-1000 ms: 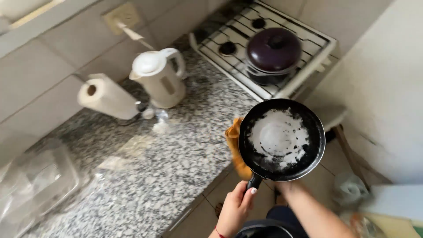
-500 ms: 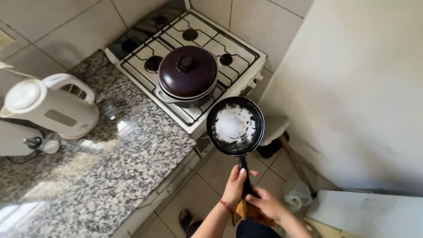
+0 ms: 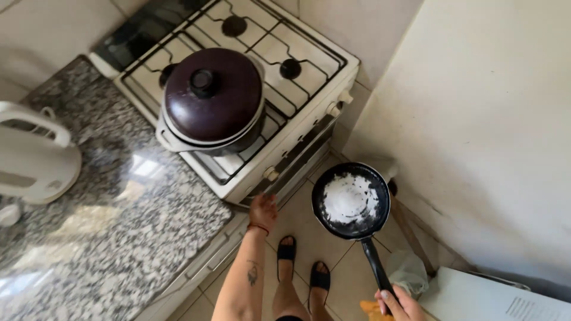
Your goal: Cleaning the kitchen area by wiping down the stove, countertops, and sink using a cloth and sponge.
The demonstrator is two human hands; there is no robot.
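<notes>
A white stove [image 3: 297, 113] is carrying a lidded pot [image 3: 213, 98] beside the speckled counter [image 3: 113, 232]. The right hand [image 3: 399, 303] is gripping the handle of a pan [image 3: 351, 201] over the tiled floor [image 3: 309, 235], fingers closed. The left hand [image 3: 262, 209] is touching the stove's front, fingers loosely open.

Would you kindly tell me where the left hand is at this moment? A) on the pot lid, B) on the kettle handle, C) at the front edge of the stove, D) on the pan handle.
C: the left hand reaches the front edge of the stove, while the right hand alone holds the pan by its handle.
</notes>
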